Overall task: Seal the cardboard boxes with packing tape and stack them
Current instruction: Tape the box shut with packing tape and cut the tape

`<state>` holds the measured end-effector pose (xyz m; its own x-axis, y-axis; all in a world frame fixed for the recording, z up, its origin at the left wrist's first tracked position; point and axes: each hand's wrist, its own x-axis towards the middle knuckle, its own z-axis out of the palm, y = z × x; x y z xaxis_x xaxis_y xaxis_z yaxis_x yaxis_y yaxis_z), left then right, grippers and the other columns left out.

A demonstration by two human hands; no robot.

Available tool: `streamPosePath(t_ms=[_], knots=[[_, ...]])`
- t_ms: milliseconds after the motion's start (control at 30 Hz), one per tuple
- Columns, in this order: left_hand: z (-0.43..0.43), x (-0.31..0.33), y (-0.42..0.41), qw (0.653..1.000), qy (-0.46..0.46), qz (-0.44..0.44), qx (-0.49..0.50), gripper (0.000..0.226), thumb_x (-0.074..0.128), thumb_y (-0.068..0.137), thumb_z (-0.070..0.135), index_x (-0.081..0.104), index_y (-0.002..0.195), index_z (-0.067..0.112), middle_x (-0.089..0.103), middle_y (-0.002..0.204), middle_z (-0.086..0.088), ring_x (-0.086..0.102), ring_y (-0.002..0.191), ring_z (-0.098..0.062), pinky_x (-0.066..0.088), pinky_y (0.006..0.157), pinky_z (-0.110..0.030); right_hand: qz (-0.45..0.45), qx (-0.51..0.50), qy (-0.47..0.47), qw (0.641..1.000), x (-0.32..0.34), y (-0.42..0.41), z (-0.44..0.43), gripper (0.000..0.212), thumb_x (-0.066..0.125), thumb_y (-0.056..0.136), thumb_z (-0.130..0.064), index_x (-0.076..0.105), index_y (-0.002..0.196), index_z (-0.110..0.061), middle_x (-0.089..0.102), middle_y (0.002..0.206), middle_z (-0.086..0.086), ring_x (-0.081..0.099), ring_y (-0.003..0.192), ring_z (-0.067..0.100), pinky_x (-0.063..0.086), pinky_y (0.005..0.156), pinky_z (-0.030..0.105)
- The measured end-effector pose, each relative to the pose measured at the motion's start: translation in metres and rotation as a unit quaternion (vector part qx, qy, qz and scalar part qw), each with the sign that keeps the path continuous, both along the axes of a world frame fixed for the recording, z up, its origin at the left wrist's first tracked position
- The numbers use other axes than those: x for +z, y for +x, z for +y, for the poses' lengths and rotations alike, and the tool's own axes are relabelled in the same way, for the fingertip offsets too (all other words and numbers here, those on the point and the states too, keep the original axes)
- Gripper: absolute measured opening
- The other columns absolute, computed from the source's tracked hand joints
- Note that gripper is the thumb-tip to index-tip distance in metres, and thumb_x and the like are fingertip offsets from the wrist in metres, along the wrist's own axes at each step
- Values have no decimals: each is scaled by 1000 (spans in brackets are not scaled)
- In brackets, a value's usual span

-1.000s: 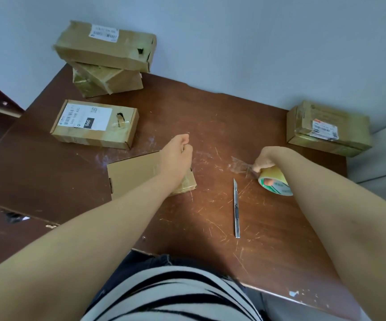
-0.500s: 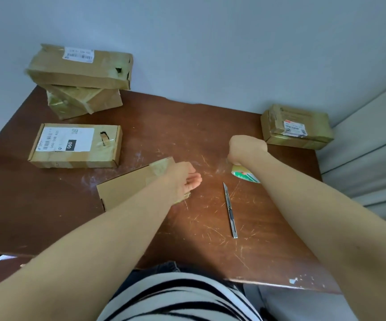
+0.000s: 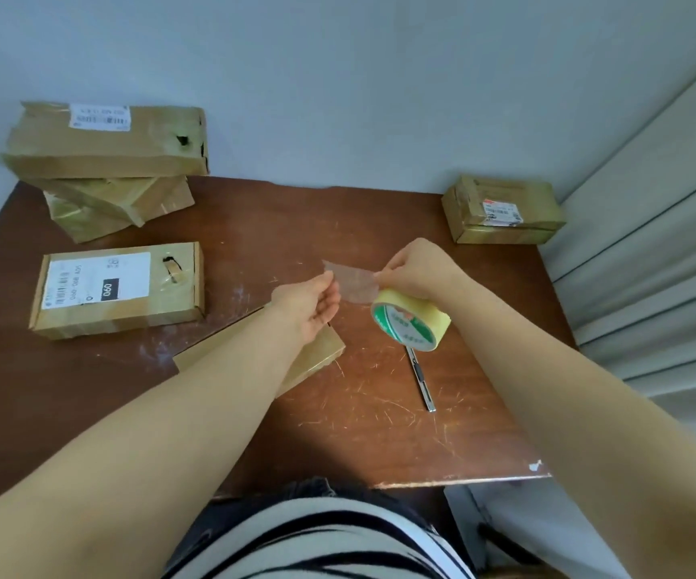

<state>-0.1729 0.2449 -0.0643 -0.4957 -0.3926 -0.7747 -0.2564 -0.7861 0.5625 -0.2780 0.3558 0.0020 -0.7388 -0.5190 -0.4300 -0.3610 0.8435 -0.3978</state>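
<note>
At the far left corner of the brown table point(image 3: 379, 432) stands a stack of boxes point(image 3: 104, 160), a long one on top of what looks like two crumpled ones set askew, though the lower ones are hard to tell apart. Just in front of it lies a labelled box point(image 3: 116, 290), flat, with a white sticker on its lid. Near the middle, a plain box point(image 3: 212, 348) lies at an angle, partly hidden under the left forearm. Above it the left hand point(image 3: 308, 302) is raised off the table, with thumb and forefinger pinching the left edge of a clear strip of tape point(image 3: 352, 282) and the other fingers loosely curled. The strip runs right to the roll of tape point(image 3: 411, 321), which the right hand point(image 3: 417, 269) holds in the air, fingers curled round it from above. Below the roll a slim knife point(image 3: 421, 378) lies on the table. At the far right corner sits a small box point(image 3: 502, 211), beside a pale curtain point(image 3: 651, 265).
</note>
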Motion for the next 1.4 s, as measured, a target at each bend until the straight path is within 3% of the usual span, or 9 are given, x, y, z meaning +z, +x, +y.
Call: streamPosePath(t_ms=[133, 233, 300, 400, 533, 700, 1000, 1100, 1400], knots=[[-24, 3, 10, 992, -115, -40, -28, 7, 68, 87, 14, 65, 86, 7, 65, 77, -4, 60, 69, -13, 55, 67, -24, -155, -80, -77, 982, -1, 33, -1, 27, 58, 88, -31, 65, 88, -5, 58, 81, 6, 52, 68, 20, 39, 59, 27], [-38, -2, 16, 981, -169, -73, -57, 8, 69, 87, 15, 65, 87, 7, 65, 78, -4, 55, 63, -12, 51, 60, -22, -239, -66, -111, 963, -19, 50, 7, 59, 57, 85, -19, 43, 142, -23, 51, 135, 3, 55, 108, 21, 46, 79, 27], [-46, -6, 21, 972, -201, -98, -71, 10, 69, 87, 16, 66, 89, 6, 64, 78, -4, 47, 57, -11, 41, 53, -21, -273, -67, -171, 944, -30, 57, 16, 71, 56, 85, -14, 29, 148, -35, 42, 146, -3, 49, 119, 19, 43, 89, 27], [-58, -12, 27, 951, -268, -124, -91, 12, 69, 87, 19, 66, 90, 8, 66, 82, -2, 47, 64, -13, 41, 53, -25, -305, -90, -267, 910, -41, 68, 27, 65, 57, 88, -12, 36, 142, -42, 57, 130, -5, 54, 113, 13, 40, 91, 26], [-66, -14, 30, 932, -319, -144, -98, 6, 70, 85, 16, 66, 85, 11, 68, 86, -3, 60, 90, -23, 47, 95, -43, -272, -97, -314, 904, -45, 84, 27, 51, 60, 92, -12, 43, 136, -33, 71, 87, 3, 67, 79, 17, 53, 69, 25], [-66, -20, 29, 923, -342, -140, -105, 19, 70, 85, 13, 63, 67, 13, 68, 90, -7, 60, 93, -25, 47, 91, -36, -200, -100, -300, 927, -44, 90, 27, 15, 66, 89, -21, 54, 96, -18, 64, 55, -5, 62, 51, 19, 44, 42, 20], [-71, -39, 32, 916, -362, -147, -92, 23, 69, 86, 16, 65, 64, 11, 66, 91, -6, 56, 89, -21, 40, 84, -30, -174, -66, -220, 957, -55, 92, 29, 10, 64, 90, -22, 57, 85, -19, 65, 72, -6, 62, 46, 20, 49, 45, 28], [-72, -41, 32, 901, -391, -147, -114, 19, 68, 88, 18, 69, 72, 6, 64, 85, -2, 55, 80, -18, 39, 78, -27, -119, -41, -163, 979, -61, 92, 24, 11, 64, 89, -30, 60, 86, -20, 64, 81, -8, 63, 64, 20, 55, 63, 37], [-76, -56, 36, 878, -435, -150, -128, 14, 70, 85, 20, 72, 78, 9, 68, 87, -1, 59, 81, -15, 44, 77, -25, -82, -11, -31, 996, -69, 98, 5, 20, 55, 91, -29, 50, 72, -30, 66, 80, -9, 60, 63, 12, 43, 60, 26]])
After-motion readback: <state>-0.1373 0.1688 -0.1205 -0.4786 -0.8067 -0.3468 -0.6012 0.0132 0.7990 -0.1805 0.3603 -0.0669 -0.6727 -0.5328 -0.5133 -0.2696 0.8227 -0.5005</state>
